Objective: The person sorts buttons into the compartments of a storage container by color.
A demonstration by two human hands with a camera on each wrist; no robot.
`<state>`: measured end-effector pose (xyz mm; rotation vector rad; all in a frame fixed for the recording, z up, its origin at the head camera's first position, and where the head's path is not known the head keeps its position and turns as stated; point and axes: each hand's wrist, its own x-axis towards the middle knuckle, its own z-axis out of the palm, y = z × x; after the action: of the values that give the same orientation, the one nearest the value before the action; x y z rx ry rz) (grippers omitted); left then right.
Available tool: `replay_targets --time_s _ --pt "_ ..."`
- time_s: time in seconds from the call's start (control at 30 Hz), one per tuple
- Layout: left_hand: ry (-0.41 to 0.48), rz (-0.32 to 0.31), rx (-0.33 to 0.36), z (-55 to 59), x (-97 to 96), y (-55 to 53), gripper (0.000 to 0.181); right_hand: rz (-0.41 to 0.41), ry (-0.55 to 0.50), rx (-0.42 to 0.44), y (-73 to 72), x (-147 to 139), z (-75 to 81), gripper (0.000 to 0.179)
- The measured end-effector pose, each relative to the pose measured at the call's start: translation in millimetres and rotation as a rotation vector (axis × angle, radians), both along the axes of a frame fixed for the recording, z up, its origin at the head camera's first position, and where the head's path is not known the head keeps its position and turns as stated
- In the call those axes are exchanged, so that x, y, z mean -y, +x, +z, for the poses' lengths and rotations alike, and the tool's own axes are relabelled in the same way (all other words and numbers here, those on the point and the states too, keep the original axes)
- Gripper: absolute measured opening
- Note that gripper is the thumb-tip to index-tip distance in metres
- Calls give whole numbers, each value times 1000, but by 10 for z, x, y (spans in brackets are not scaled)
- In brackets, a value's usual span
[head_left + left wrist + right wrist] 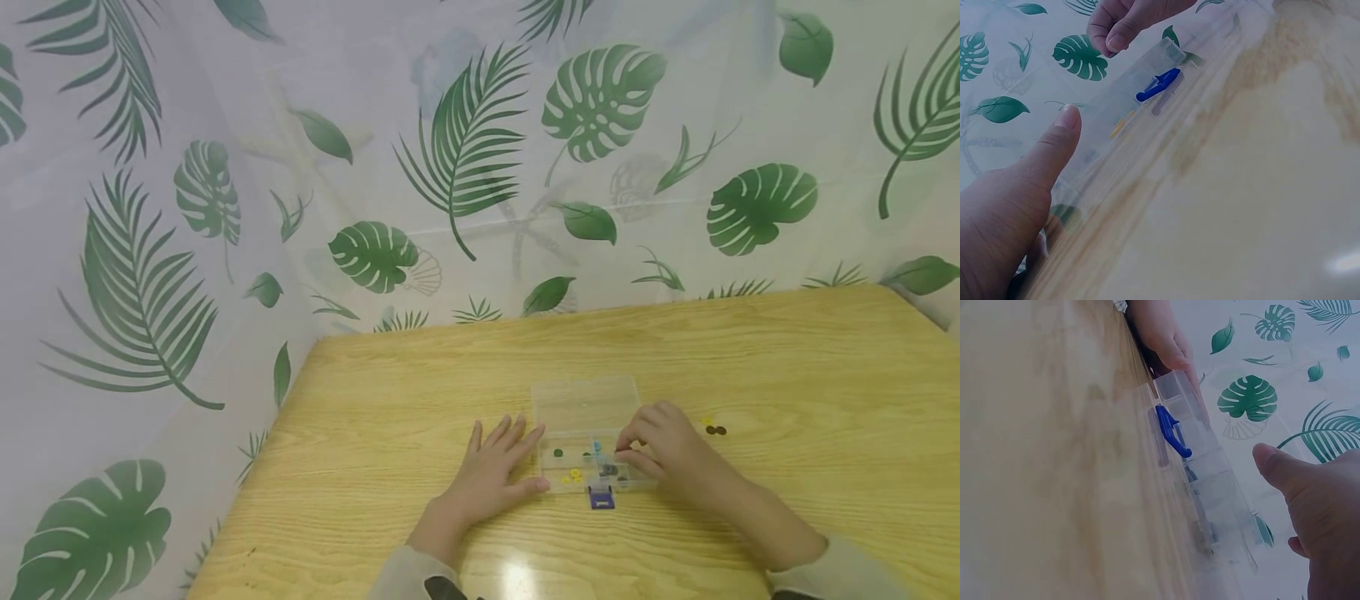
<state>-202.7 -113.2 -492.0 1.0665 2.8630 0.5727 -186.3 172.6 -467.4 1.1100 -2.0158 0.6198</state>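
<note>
A clear plastic compartment box point(566, 463) lies on the table with its lid point(585, 402) laid back and a blue-purple latch point(602, 498) at the front. Small green pieces point(558, 453), yellow pieces point(575, 474), blue ones and dark ones point(609, 470) sit in separate compartments. My left hand point(491, 471) rests at the box's left side, fingers spread and straight, thumb at the front left corner. Over the right compartments, my right hand point(667, 454) pinches a small dark button between thumb and fingertips; only its edge shows in the left wrist view.
Two dark brown buttons point(716, 431) and a small yellow piece point(707, 422) lie on the wooden table point(405, 383) to the right of the box. Behind the table hangs a leaf-printed cloth point(495, 275), which also covers the left side.
</note>
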Motion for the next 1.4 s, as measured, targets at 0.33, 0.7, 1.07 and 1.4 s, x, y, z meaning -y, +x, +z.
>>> replay_targets --time_s 0.33,0.7,1.07,1.4 --pt "3 -7 2 35 -6 3 71 30 -3 13 0 -5 -27 35" --pt "6 -6 18 48 -14 -2 71 15 6 5 -8 -9 -39 38" --pt "0 -1 29 83 -15 11 73 -101 -10 194 6 -171 -7 24" --pt "-10 7 30 104 -3 23 73 -213 -28 244 -58 -402 -7 14"
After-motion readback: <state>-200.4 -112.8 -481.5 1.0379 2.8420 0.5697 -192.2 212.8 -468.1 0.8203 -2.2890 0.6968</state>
